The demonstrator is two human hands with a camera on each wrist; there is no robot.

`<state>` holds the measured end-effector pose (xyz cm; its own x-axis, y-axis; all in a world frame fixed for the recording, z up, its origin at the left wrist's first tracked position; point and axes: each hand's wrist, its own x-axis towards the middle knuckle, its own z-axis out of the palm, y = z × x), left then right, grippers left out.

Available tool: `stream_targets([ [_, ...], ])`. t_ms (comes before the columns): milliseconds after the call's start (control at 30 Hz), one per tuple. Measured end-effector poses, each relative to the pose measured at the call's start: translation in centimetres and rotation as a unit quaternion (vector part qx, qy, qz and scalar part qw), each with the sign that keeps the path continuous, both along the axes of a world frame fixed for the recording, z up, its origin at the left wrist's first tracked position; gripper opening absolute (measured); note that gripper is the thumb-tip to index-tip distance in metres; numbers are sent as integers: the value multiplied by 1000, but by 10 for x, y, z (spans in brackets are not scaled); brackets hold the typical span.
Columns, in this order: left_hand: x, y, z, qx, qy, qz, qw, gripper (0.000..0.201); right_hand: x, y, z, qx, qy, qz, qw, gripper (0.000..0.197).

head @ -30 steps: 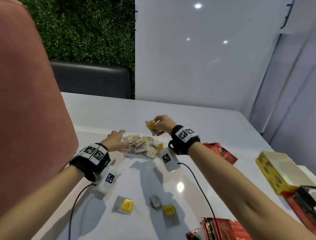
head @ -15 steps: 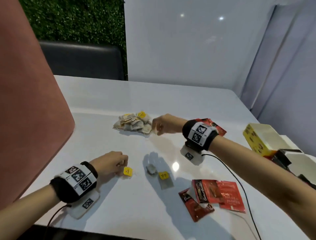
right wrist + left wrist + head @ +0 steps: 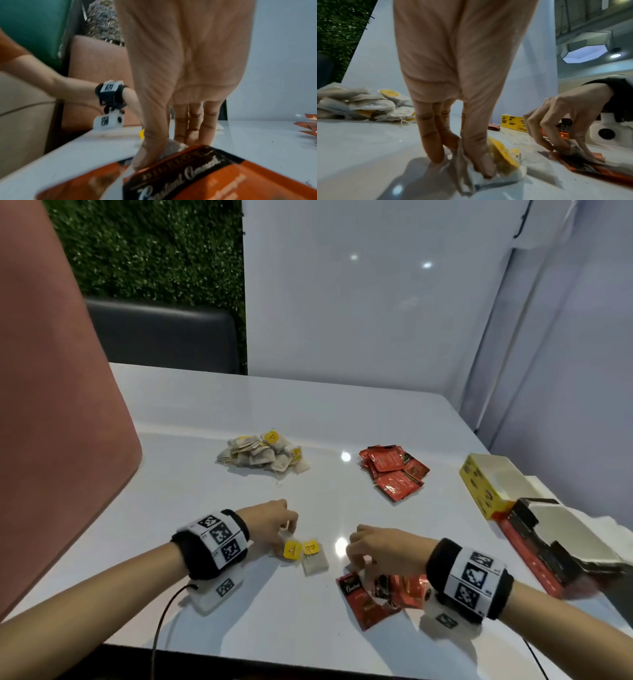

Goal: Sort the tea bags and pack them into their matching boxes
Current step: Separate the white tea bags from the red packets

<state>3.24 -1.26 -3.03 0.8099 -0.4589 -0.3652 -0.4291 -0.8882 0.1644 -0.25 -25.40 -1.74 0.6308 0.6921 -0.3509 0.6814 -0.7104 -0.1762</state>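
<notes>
Right hand (image 3: 380, 549) pulled back near, now pinching loose paper bag atop red sachets (image 3: 383, 594); left hand (image 3: 274, 525) pinches yellow-tagged bag (image 3: 291, 549), pale pile (image 3: 263, 455) far.

A heap of white paper tea bags with yellow tags (image 3: 263, 454) lies left of the pile of red foil sachets (image 3: 394, 470), which sits left of the open yellow box (image 3: 486, 486). Nearer than the heap lie two loose yellow-tagged bags (image 3: 310, 556) and, right of them, more red sachets (image 3: 370, 599); the open red-and-black box (image 3: 561, 549) stands just nearer than the yellow box.
</notes>
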Motion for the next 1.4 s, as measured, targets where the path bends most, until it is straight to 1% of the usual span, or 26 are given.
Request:
stream_targets([
  [67, 0, 3, 1, 13, -2, -2, 1000, 29, 3, -2, 11, 47, 20, -35, 998, 20],
  [133, -1, 10, 6, -2, -8, -5, 1000, 28, 11, -4, 24, 93, 22, -62, 993, 23],
  [200, -1, 21, 13, -40, -21, 1, 999, 24, 19, -1, 32, 147, 14, -76, 986, 15],
  [267, 0, 34, 21, -100, -34, 26, 994, 11, 25, 8, 35, 181, 11, -90, 979, 10],
  [300, 1, 40, 27, -133, -34, 46, 990, 7, 28, 15, 34, 183, 10, -91, 979, 11],
  [333, 0, 46, 32, -165, -28, 70, 983, 11, 29, 24, 32, 174, 12, -90, 981, 13],
  [367, 0, 50, 36, -199, -17, 94, 975, 12, 30, 33, 28, 159, 22, -88, 983, 16],
  [433, -4, 58, 43, -263, -7, 141, 954, 9, 28, 51, 15, 106, 38, -74, 991, 25],
  [500, -8, 67, 45, -304, -13, 183, 935, 12, 24, 64, -1, 53, 29, -40, 997, 33],
  [533, -10, 73, 45, -313, -16, 200, 928, 14, 21, 68, -8, 41, 23, -32, 998, 36],
  [567, -12, 78, 45, -316, -18, 213, 924, 15, 20, 70, -13, 44, 21, -32, 998, 39],
  [667, -15, 92, 40, -317, -19, 245, 916, 18, 20, 73, -15, 45, 55, -48, 996, 44],
  [733, -11, 97, 38, -329, -23, 263, 907, 18, 22, 73, -15, 30, 52, -42, 997, 37],
  [833, 10, 99, 45, -345, -59, 284, 893, 23, 24, 69, -15, 32, 51, -32, 998, 30],
  [933, 47, 95, 53, -350, -81, 302, 883, 28, 31, 62, -12, 66, 71, -38, 995, 28],
  [1033, 84, 88, 55, -288, -108, 322, 895, 33, 43, 53, 2, 120, 93, -69, 986, 24],
  [1133, 109, 81, 49, -227, -115, 341, 905, 39, 61, 44, 28, 203, 102, -109, 968, 20],
  [1267, 124, 75, 30, -185, -108, 342, 915, 32, 96, 39, 60, 278, 59, -160, 945, 8],
  [1333, 124, 76, 21, -173, -121, 337, 917, 32, 116, 48, 70, 307, 38, -177, 934, 13],
  [1400, 119, 77, 15, -163, -149, 327, 919, 38, 137, 65, 74, 337, 42, -197, 920, 18],
])
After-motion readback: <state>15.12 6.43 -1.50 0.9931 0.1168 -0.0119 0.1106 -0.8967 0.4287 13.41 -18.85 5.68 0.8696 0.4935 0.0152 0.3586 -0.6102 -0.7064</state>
